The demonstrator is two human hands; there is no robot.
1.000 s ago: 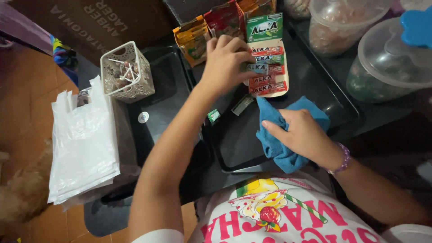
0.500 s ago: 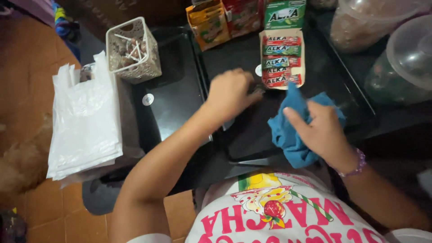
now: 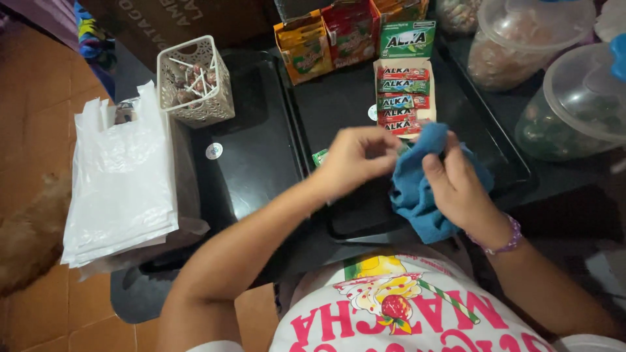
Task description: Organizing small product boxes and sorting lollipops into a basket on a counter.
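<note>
Right hand (image 3: 460,186) clamped on blue cloth (image 3: 417,195), bunched over near edge of black tray (image 3: 482,140). Left hand (image 3: 355,160) just beside, fingers curled, touching cloth's left edge; grip on anything small cannot be told. Stack of white plastic bags (image 3: 120,179) at left on worktop (image 3: 567,208). Farther: open box of candy sticks (image 3: 403,98), white lattice basket (image 3: 192,81) of lollipops, lidded clear jars (image 3: 577,104).

Head camera looks steeply down (close) at the black tray (image 3: 261,163).
</note>
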